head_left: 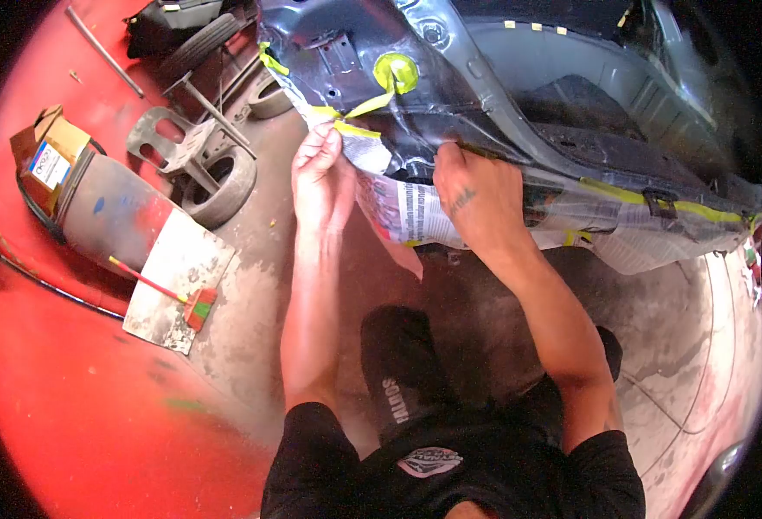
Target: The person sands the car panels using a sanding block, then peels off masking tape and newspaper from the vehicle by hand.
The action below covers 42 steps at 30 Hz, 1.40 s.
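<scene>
A dark car body shell fills the top, with its lower edge covered by newspaper and strips of yellow masking tape. My left hand is closed in a pinch at the left end of the newspaper, just below the tape. My right hand is closed against the body's lower edge, over the upper border of the newspaper. Its fingertips curl out of sight, so whatever they grip is hidden. A round patch of yellow tape covers a spot on the panel above.
On the left stand a grey drum with a cardboard box on top, a plastic chair and a tire. A small broom lies by a pale board. A cable crosses the floor at right.
</scene>
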{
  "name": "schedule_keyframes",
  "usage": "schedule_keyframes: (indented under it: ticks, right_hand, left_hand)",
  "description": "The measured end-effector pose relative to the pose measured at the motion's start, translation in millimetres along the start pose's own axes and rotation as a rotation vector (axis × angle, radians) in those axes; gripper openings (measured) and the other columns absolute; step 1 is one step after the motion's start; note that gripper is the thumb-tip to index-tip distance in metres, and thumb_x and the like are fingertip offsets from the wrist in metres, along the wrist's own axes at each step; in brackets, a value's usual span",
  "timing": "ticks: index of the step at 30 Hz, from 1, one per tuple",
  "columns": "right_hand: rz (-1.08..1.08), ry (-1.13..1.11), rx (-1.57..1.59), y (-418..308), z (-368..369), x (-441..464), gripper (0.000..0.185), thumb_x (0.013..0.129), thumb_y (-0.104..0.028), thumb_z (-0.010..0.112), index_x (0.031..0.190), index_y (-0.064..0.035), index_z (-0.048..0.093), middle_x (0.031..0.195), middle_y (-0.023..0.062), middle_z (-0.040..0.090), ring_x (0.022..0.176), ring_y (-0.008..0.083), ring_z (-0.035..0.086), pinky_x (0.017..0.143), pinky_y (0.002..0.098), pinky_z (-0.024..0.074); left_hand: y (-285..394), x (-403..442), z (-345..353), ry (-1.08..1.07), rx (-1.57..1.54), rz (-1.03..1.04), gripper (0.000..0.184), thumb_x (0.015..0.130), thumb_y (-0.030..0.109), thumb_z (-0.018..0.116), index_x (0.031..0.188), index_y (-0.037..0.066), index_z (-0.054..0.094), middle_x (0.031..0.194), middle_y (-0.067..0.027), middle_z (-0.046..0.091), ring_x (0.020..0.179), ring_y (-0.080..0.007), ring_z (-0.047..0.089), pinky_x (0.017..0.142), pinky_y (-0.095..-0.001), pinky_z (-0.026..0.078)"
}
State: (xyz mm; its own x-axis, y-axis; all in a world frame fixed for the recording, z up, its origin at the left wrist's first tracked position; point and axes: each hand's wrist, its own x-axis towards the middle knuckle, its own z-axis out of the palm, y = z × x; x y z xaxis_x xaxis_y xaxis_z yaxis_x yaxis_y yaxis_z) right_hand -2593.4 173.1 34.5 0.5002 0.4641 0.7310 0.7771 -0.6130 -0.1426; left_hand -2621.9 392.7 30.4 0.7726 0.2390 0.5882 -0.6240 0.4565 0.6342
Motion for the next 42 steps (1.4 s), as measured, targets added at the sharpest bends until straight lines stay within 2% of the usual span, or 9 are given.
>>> schedule_keyframes:
  ticks: [3, 5, 11, 15, 21, 25, 29, 34, 42]
  right_hand:
    - [0.007, -0.026, -0.003, 3, -1, -2, 0.008, 0.083, -0.011, 0.056, 0.086, -0.0031, 0.059, 0.071, 0.0157, 0.068, 0.061, 0.0342, 0.07, 0.054, 0.0457, 0.055]
    - [0.028, -0.07, 0.017, 2, -5, -4, 0.009, 0.084, -0.012, 0.056, 0.085, -0.0037, 0.059, 0.073, 0.0153, 0.069, 0.062, 0.0336, 0.07, 0.054, 0.0459, 0.0549]
    - [0.078, 0.091, 0.013, 2, 6, -10, 0.011, 0.089, -0.018, 0.064, 0.085, -0.009, 0.062, 0.075, 0.0107, 0.067, 0.066, 0.036, 0.065, 0.059, 0.0452, 0.0509]
    - [0.079, 0.236, 0.079, -9, -2, -16, 0.022, 0.087, -0.02, 0.063, 0.108, -0.0121, 0.067, 0.084, 0.0096, 0.068, 0.075, 0.0361, 0.068, 0.064, 0.0462, 0.0547]
    - [-0.075, 0.045, 0.385, -49, -8, -16, 0.055, 0.086, -0.026, 0.07, 0.137, -0.018, 0.052, 0.101, 0.0091, 0.064, 0.08, 0.0346, 0.067, 0.065, 0.0456, 0.0548]
    - [-0.036, -0.121, 0.367, -57, 16, -10, 0.047, 0.088, -0.015, 0.069, 0.133, -0.015, 0.057, 0.101, 0.0127, 0.064, 0.081, 0.0375, 0.065, 0.07, 0.0454, 0.0528]
    - [-0.055, 0.008, 0.478, -54, 34, -7, 0.025, 0.089, -0.007, 0.062, 0.113, -0.0093, 0.068, 0.087, 0.0155, 0.06, 0.075, 0.0382, 0.062, 0.066, 0.0451, 0.0503]
    - [-0.06, 0.0, 0.414, -56, 32, -9, 0.021, 0.088, -0.006, 0.061, 0.108, -0.0061, 0.068, 0.085, 0.0156, 0.061, 0.071, 0.0378, 0.062, 0.064, 0.0441, 0.0494]
    - [-0.005, 0.014, 0.363, -42, 46, -24, 0.019, 0.088, -0.009, 0.062, 0.105, -0.0032, 0.067, 0.086, 0.017, 0.063, 0.074, 0.0385, 0.064, 0.066, 0.0441, 0.05]
  left_hand:
    - [26, 2, 2, -0.048, 0.058, 0.094, 0.019, 0.095, 0.011, 0.06, 0.109, -0.001, 0.06, 0.116, -0.0131, 0.065, 0.109, -0.0251, 0.061, 0.104, -0.0417, 0.042]
    - [44, 7, -15, 0.124, 0.043, 0.144, 0.013, 0.098, 0.011, 0.057, 0.103, 0.0, 0.063, 0.102, -0.0121, 0.069, 0.094, -0.0225, 0.066, 0.093, -0.0381, 0.05]
    - [46, -24, -27, 0.22, 0.295, 0.011, 0.01, 0.095, 0.008, 0.064, 0.102, 0.002, 0.069, 0.097, -0.004, 0.07, 0.089, -0.0119, 0.062, 0.087, -0.0286, 0.048]
    - [30, -55, -12, 0.262, 0.478, 0.055, 0.009, 0.094, 0.007, 0.066, 0.098, 0.001, 0.071, 0.105, -0.0046, 0.068, 0.097, -0.0116, 0.06, 0.089, -0.0274, 0.046]
    - [10, -78, 10, 0.185, 0.783, 0.165, 0.011, 0.092, 0.004, 0.067, 0.101, 0.001, 0.073, 0.115, -0.0064, 0.065, 0.106, -0.0146, 0.059, 0.095, -0.0301, 0.045]
    - [8, -76, 5, 0.142, 0.822, 0.205, 0.012, 0.094, 0.007, 0.064, 0.099, 0.0, 0.073, 0.104, -0.0056, 0.068, 0.099, -0.0133, 0.06, 0.091, -0.0306, 0.046]
    - [23, -60, -7, 0.396, 0.512, -0.034, 0.018, 0.097, 0.013, 0.063, 0.094, -0.003, 0.071, 0.08, -0.0049, 0.07, 0.077, -0.0105, 0.064, 0.072, -0.0271, 0.054]
    - [15, -11, -44, 0.507, 0.738, 0.215, 0.018, 0.095, 0.01, 0.064, 0.104, -0.005, 0.067, 0.083, -0.0079, 0.071, 0.067, -0.0118, 0.065, 0.063, -0.0273, 0.056]
    - [12, 35, -61, 0.558, 0.749, 0.073, 0.014, 0.09, 0.011, 0.071, 0.093, -0.003, 0.07, 0.075, -0.0054, 0.067, 0.059, -0.011, 0.059, 0.051, -0.0262, 0.049]
